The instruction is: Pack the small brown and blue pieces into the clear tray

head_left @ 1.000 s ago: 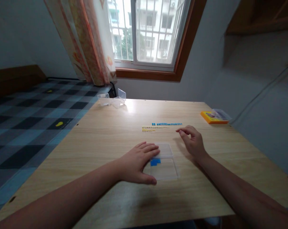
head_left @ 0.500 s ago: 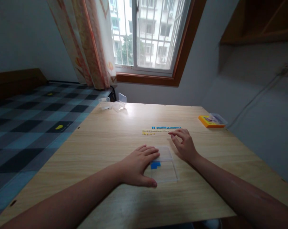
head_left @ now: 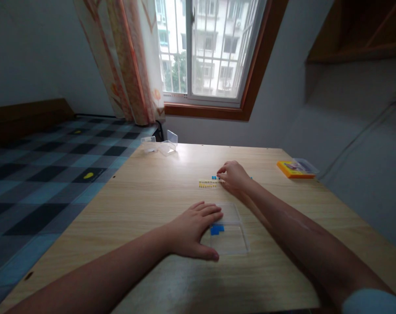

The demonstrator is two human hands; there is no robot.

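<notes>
My left hand (head_left: 198, 231) lies with fingers spread across the left edge of an open clear plastic case (head_left: 235, 240). Small blue pieces (head_left: 216, 229) sit together near the case's hinge, beside that hand's palm. Farther back, my right hand (head_left: 234, 175) is over the rows of tiny parts, its thumb and fingertips drawn together at the blue row (head_left: 214, 177). Whether a piece is between those fingertips is too small to tell. Most of the blue row is hidden behind this hand. Rows of tiny yellow parts (head_left: 207, 185) lie just in front of it.
Two open clear cases, one left (head_left: 148, 144) and one right (head_left: 168, 147), stand at the table's far left corner. An orange-yellow box with a clear lid (head_left: 294, 169) lies near the right edge. A checked bed (head_left: 67, 174) adjoins the left side; a window (head_left: 214, 52) is beyond.
My right hand has moved forward and left, from the right end of the rows to over the blue row. My left hand stays on the case. The view has shifted slightly.
</notes>
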